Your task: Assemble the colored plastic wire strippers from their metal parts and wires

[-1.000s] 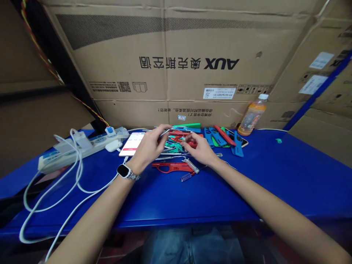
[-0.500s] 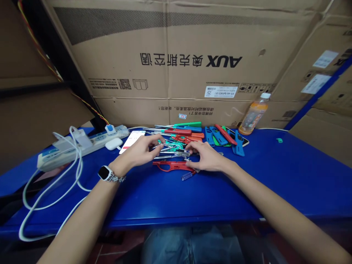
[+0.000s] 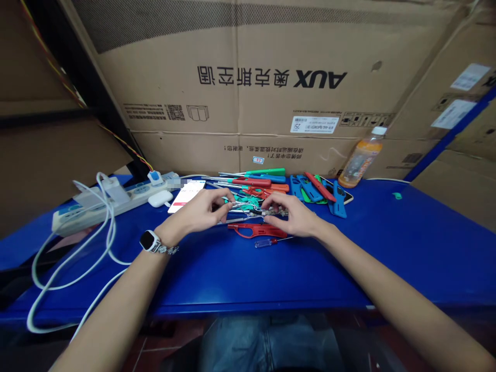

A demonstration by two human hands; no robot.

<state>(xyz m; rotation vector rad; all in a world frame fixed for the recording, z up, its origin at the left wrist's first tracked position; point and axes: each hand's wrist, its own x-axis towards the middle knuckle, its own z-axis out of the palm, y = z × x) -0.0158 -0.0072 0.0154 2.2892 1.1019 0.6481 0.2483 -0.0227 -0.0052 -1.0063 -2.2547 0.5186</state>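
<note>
My left hand is closed in a pinch on a thin metal tube above the pile. My right hand pinches the lighter mechanism, a small clear and dark piece with thin wires; its details are too small to tell. Just below the fingers lies a red lighter shell with a trigger loop. A screwdriver with a clear purple handle rests in front of it. Behind my hands are several stick lighters, among them a green one and a red one, plus loose teal parts.
Blue and red shell pieces lie over a phone at the right, near an orange drink bottle. To the left are a lit phone, a white earbud case, a power strip and looping white cables. Cardboard stands behind the blue table.
My right hand has moved up off the red shell and closed on the mechanism. The shell sits slightly further right, and the screwdriver's shaft now shows. My left hand keeps its pinch.
</note>
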